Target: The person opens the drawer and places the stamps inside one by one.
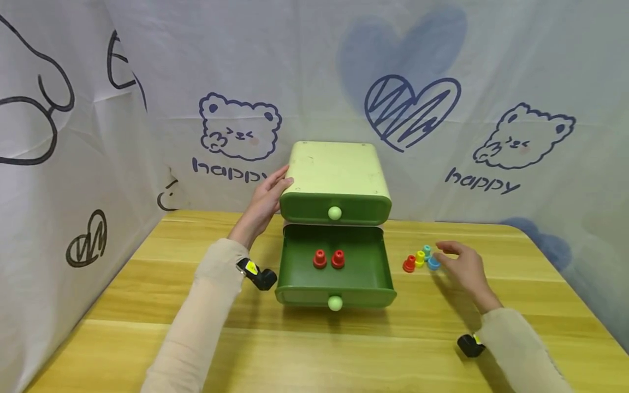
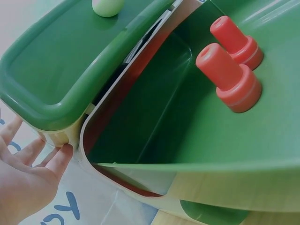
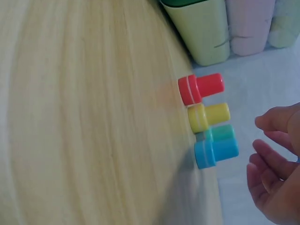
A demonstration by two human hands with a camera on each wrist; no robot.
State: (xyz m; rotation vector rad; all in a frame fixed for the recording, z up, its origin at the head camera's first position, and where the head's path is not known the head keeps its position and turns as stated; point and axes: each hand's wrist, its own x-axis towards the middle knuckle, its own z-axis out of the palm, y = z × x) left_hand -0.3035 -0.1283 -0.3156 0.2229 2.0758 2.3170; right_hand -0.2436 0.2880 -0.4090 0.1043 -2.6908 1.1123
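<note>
My left hand (image 1: 265, 204) rests against the left side of a small drawer cabinet (image 1: 339, 169) with a pale yellow-green top; its fingertips touch the wall in the left wrist view. The lower green drawer (image 1: 335, 296) is pulled out, and two red stepped pegs (image 1: 320, 259) (image 2: 232, 79) stand in it. The upper drawer (image 1: 314, 208) is closed. On the table to the right stand a red peg (image 3: 199, 89), a yellow peg (image 3: 208, 116), a teal peg (image 3: 225, 132) and a blue peg (image 3: 216, 152). My right hand (image 1: 464, 267) is beside the blue peg, thumb and fingers apart, holding nothing.
The cabinet stands on a wood-grain table (image 1: 314, 349), near its back edge. Behind and to the left hangs a white cloth (image 1: 314, 71) printed with bears and hearts. Each wrist carries a black camera (image 1: 262, 278) on a strap.
</note>
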